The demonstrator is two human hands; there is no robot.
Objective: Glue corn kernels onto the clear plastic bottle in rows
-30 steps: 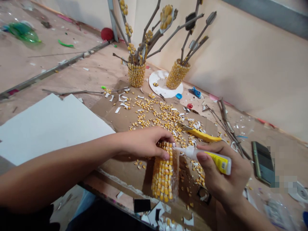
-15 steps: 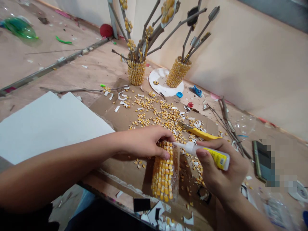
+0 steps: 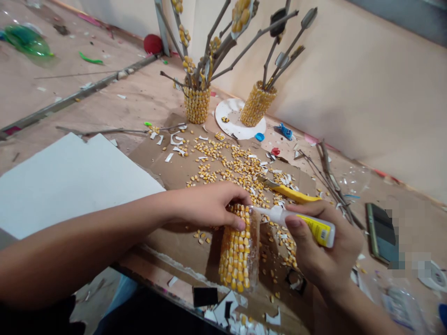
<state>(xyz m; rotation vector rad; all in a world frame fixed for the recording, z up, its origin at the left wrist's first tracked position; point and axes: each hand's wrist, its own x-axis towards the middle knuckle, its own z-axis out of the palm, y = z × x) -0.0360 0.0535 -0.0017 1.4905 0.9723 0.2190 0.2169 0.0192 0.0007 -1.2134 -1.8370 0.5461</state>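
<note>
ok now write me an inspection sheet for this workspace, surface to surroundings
surface: cardboard, strewn with corn kernels
job's things: clear-walled container, partly kernel-covered; bottle, its nozzle near the container's upper edge
clutter: white scraps, yellow-handled tool, sticks, phone
hands: left hand grips the container near its top; right hand holds the bottle
cables: nothing seen
surroundings: two kernel-covered vases with branches; pale wall

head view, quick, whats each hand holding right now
Left hand: closed, gripping the partly corn-covered container near its top.
Right hand: closed, holding the yellow-labelled bottle, nozzle pointed at the container's upper part.
</note>
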